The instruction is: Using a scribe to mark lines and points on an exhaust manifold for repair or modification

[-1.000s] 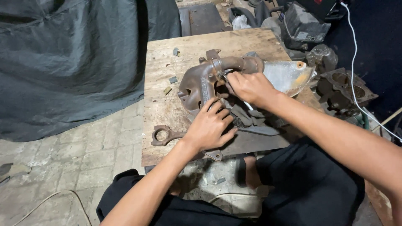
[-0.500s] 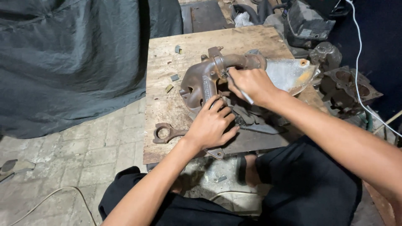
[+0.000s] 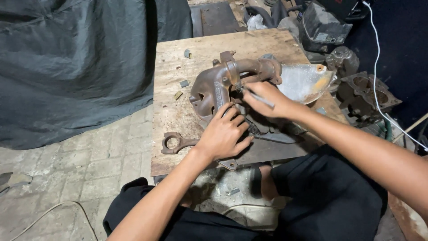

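- One rusty cast exhaust manifold (image 3: 223, 87) lies near the middle of a worn plywood board (image 3: 171, 120), its curved pipe end pointing toward the far right. It looks laid flat so that it rests steady under hand pressure.
- Left hand (image 3: 224, 134) lies palm down on the near edge of the manifold, fingers spread and fingertips pressed to the casting; it holds nothing, and appears to pin the part against sliding.
- Right hand (image 3: 267, 99) is closed around a thin metal rod-like tool (image 3: 258, 97), gripped somewhat as a pencil is, its tip set at the joint where the pipe meets the body. The exact kind of tool is too small to tell.
- Both forearms reach in from the lower edge, the right crossing from the right side, the left coming up from below; wrists are low and elbows bent, the person seated close with dark trousers (image 3: 321, 196) against the board.
- Under the hands lies a dark flat metal plate (image 3: 276, 147), partly hidden.
- A rusty connecting rod (image 3: 176, 143) lies on the board left of the left hand, apart from it.
- A shiny dented sheet-metal shield (image 3: 305, 82) sits just beyond the right hand, near the pipe end.
- Small metal scraps (image 3: 183, 83) dot the board's far left.
- Dark tarpaulin (image 3: 71, 67) covers the left background; greasy engine castings (image 3: 365, 91) sit at right, off the board.
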